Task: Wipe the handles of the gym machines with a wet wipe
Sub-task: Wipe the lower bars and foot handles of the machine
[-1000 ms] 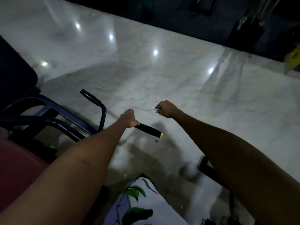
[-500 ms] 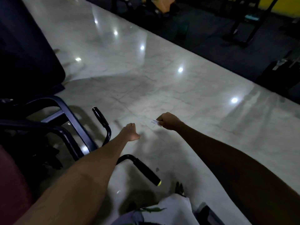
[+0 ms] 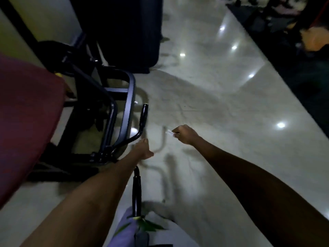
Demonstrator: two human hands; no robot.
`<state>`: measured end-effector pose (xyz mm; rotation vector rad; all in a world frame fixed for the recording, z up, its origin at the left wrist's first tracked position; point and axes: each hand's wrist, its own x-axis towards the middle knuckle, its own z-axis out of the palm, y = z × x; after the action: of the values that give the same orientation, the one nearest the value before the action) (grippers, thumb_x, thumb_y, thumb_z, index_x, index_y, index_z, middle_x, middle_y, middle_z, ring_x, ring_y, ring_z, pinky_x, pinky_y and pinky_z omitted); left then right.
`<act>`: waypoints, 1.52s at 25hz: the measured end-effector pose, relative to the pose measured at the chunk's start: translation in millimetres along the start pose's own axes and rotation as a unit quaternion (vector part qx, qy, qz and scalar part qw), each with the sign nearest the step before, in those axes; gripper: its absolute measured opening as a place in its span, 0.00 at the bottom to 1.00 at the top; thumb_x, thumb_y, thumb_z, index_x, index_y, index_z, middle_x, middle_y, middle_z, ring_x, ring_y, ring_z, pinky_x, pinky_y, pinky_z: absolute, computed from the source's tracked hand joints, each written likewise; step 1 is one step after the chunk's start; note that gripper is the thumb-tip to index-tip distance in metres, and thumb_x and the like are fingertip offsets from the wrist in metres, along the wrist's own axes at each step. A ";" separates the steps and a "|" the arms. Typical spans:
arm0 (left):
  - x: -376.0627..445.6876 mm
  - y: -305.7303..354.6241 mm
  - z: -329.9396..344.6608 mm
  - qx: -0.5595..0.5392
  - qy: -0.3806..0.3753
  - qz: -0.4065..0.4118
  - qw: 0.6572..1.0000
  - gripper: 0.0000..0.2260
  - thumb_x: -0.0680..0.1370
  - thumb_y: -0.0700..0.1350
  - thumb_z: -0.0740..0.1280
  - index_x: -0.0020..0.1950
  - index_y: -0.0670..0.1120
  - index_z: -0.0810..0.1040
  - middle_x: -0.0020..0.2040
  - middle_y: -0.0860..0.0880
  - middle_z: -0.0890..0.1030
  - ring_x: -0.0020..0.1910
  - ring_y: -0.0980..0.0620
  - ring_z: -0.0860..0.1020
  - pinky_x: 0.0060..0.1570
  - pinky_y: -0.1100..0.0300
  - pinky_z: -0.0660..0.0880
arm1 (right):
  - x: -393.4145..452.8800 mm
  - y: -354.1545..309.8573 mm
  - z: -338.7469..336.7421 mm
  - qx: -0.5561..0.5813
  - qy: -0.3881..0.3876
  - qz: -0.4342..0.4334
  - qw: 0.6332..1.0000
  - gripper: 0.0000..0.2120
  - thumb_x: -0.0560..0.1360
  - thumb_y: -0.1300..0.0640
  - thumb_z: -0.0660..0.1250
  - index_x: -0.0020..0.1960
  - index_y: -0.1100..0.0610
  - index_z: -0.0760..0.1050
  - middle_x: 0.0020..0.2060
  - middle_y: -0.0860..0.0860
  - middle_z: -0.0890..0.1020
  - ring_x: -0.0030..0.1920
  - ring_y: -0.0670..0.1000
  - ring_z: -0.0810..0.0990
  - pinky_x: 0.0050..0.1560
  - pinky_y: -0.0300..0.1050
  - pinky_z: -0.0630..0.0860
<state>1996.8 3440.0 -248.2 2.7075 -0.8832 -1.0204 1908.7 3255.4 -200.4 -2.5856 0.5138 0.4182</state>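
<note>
We observe the right hand (image 3: 185,134) with its grip closed on a small white wet wipe (image 3: 169,132), held above the marble floor (image 3: 222,107). The left hand (image 3: 143,148) is extended, fingers loosely curled, holding nothing. Near handle (image 3: 136,191) lies just below the left wrist; far handle (image 3: 143,116) stands beyond the left hand, beside the machine frame (image 3: 127,107). Neither hand touches a handle.

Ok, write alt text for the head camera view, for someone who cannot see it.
Two bare arms reach out over a glossy pale floor: the right hand pinches a small wet wipe, the left hand is loosely curled, holding nothing. Two black machine handles flank the left arm, beside a dark red seat.
</note>
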 end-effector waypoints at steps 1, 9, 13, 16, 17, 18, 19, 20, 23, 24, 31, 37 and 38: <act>-7.6 -5.4 1.2 -0.018 -0.001 -0.030 0.999 0.32 0.75 0.51 0.68 0.73 0.38 0.60 0.72 0.40 0.63 0.71 0.42 0.63 0.68 0.53 0.62 | 9.2 -9.9 0.4 -0.014 -0.012 -0.027 0.999 0.12 0.77 0.59 0.62 0.36 0.56 0.78 0.35 0.55 0.76 0.40 0.53 0.71 0.39 0.42 0.62; 2.6 -40.3 -4.8 -0.115 0.059 -0.109 0.986 0.31 0.78 0.49 0.65 0.74 0.36 0.56 0.74 0.39 0.59 0.73 0.43 0.58 0.70 0.52 0.57 | 67.2 -68.9 22.0 -0.132 -0.087 -0.170 0.973 0.12 0.78 0.57 0.60 0.55 0.59 0.79 0.51 0.59 0.80 0.52 0.60 0.77 0.42 0.43 0.67; 14.2 -38.4 4.0 -0.161 0.060 -0.128 0.977 0.35 0.77 0.52 0.65 0.75 0.36 0.53 0.74 0.39 0.58 0.74 0.43 0.57 0.70 0.53 0.56 | 97.6 -57.0 23.2 -0.147 -0.091 -0.184 0.968 0.12 0.77 0.58 0.60 0.57 0.58 0.78 0.51 0.58 0.81 0.52 0.59 0.78 0.45 0.44 0.70; 18.2 -41.3 19.3 -0.178 0.067 -0.172 0.966 0.32 0.79 0.50 0.64 0.75 0.37 0.54 0.74 0.39 0.58 0.74 0.44 0.58 0.69 0.55 0.55 | 119.0 -58.6 19.8 -0.163 -0.080 -0.222 0.958 0.14 0.78 0.59 0.58 0.60 0.57 0.76 0.55 0.58 0.80 0.53 0.59 0.78 0.48 0.45 0.72; 22.4 -43.0 24.8 -0.194 0.074 -0.200 0.957 0.32 0.78 0.50 0.64 0.75 0.37 0.54 0.74 0.39 0.58 0.74 0.43 0.58 0.69 0.55 0.55 | 129.3 -59.8 19.4 -0.170 -0.073 -0.252 0.950 0.14 0.78 0.60 0.57 0.61 0.57 0.76 0.56 0.57 0.79 0.55 0.59 0.77 0.49 0.44 0.71; 26.2 -44.3 30.1 -0.214 0.081 -0.229 0.946 0.35 0.78 0.51 0.65 0.75 0.36 0.52 0.74 0.38 0.57 0.74 0.43 0.57 0.70 0.54 0.55 | 138.0 -61.3 20.7 -0.180 -0.067 -0.286 0.939 0.14 0.78 0.62 0.57 0.60 0.58 0.75 0.57 0.57 0.78 0.57 0.58 0.76 0.51 0.44 0.70; 28.8 -43.8 33.3 -0.225 0.091 -0.248 0.938 0.36 0.77 0.51 0.66 0.75 0.35 0.50 0.75 0.38 0.55 0.74 0.42 0.55 0.70 0.54 0.54 | 143.6 -64.6 19.5 -0.199 -0.064 -0.323 0.923 0.14 0.77 0.65 0.56 0.60 0.59 0.74 0.58 0.56 0.77 0.59 0.57 0.75 0.54 0.44 0.69; 32.1 -41.0 37.6 -0.238 0.103 -0.268 0.928 0.37 0.77 0.51 0.66 0.75 0.35 0.49 0.76 0.38 0.53 0.75 0.42 0.54 0.71 0.54 0.52 | 153.0 -65.4 22.4 -0.215 -0.066 -0.373 0.900 0.15 0.75 0.68 0.58 0.60 0.60 0.75 0.57 0.57 0.78 0.59 0.56 0.75 0.58 0.44 0.69; 44.4 -32.1 52.7 -0.263 0.149 -0.332 0.894 0.38 0.76 0.49 0.66 0.76 0.36 0.47 0.77 0.39 0.50 0.76 0.44 0.50 0.73 0.55 0.49 | 185.5 -58.0 45.2 -0.289 -0.082 -0.481 0.823 0.21 0.62 0.71 0.70 0.56 0.66 0.77 0.50 0.62 0.81 0.54 0.59 0.79 0.63 0.52 0.70; 50.0 -30.4 57.7 -0.267 0.172 -0.346 0.883 0.38 0.76 0.49 0.67 0.76 0.37 0.47 0.77 0.40 0.50 0.76 0.44 0.49 0.73 0.55 0.48 | 194.0 -55.0 56.2 -0.320 -0.095 -0.490 0.805 0.23 0.62 0.70 0.71 0.58 0.66 0.76 0.51 0.62 0.81 0.56 0.59 0.78 0.66 0.52 0.67; 91.9 -31.0 92.9 -0.322 0.289 -0.391 0.812 0.37 0.75 0.41 0.66 0.76 0.38 0.48 0.77 0.41 0.50 0.76 0.46 0.49 0.74 0.56 0.48 | 202.8 -88.0 116.5 -0.342 -0.112 -0.548 0.755 0.19 0.79 0.65 0.52 0.70 0.62 0.61 0.61 0.59 0.76 0.63 0.57 0.73 0.70 0.46 0.57; 112.2 -29.0 97.3 -0.317 0.369 -0.365 0.794 0.37 0.71 0.35 0.67 0.75 0.36 0.52 0.76 0.39 0.54 0.76 0.44 0.52 0.74 0.55 0.49 | 239.5 -57.4 91.3 -0.343 -0.111 -0.665 0.654 0.21 0.75 0.65 0.55 0.67 0.65 0.69 0.52 0.58 0.82 0.52 0.54 0.81 0.73 0.50 0.54; 114.6 -23.8 95.7 -0.294 0.387 -0.357 0.797 0.37 0.70 0.34 0.68 0.75 0.36 0.53 0.76 0.39 0.56 0.76 0.43 0.53 0.74 0.55 0.48 | 247.8 -50.8 83.8 -0.330 -0.097 -0.699 0.627 0.21 0.70 0.67 0.55 0.60 0.66 0.76 0.46 0.58 0.84 0.46 0.53 0.83 0.68 0.53 0.65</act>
<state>2016.5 3404.3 -393.7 2.4668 0.5521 -0.0763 2132.5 3269.1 -344.5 -2.5267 -1.9795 0.2733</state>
